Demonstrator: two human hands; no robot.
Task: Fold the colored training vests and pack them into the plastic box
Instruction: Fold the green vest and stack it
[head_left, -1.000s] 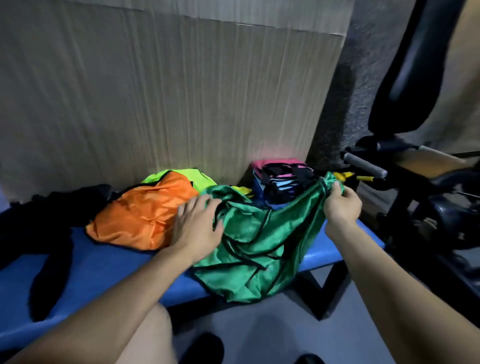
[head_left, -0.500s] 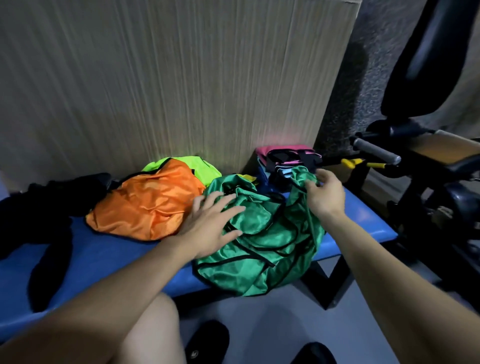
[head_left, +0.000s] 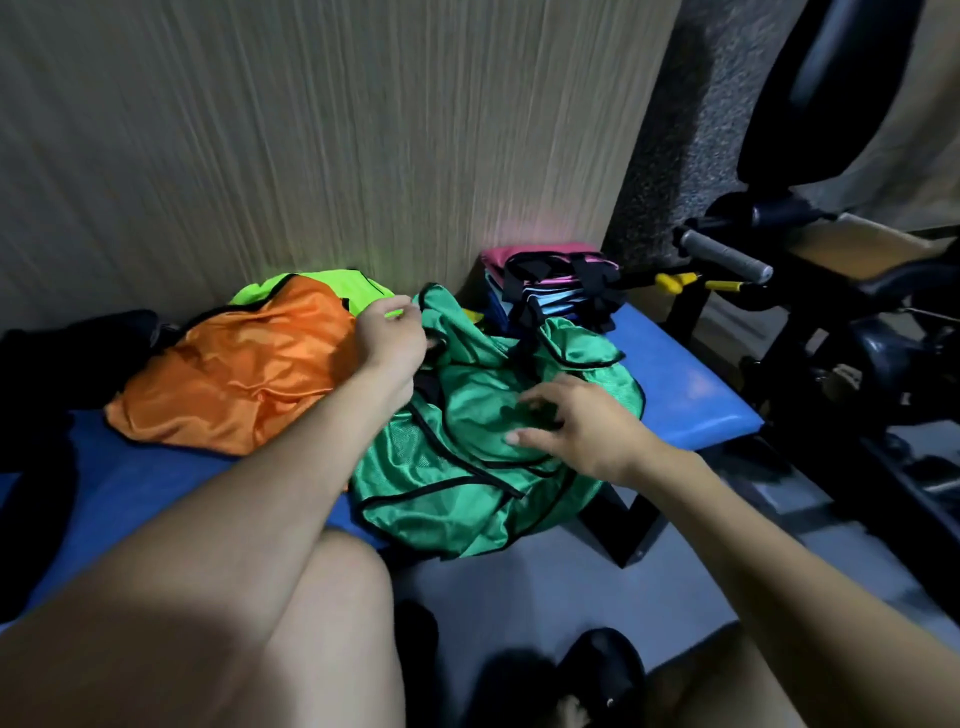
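The green vest (head_left: 483, 441) lies bunched on the blue bench (head_left: 691, 384), its edge hanging off the front. The right hand (head_left: 582, 426) rests on it with loose, spread fingers. The left hand (head_left: 392, 340) pinches its far edge. Beside it lies the orange vest (head_left: 234, 379). Farther back sits a pile (head_left: 550, 291) of folded vests.

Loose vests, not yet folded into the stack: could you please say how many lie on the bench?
3: green vest in front, orange vest left, neon-yellow vest behind it. More may be hidden.
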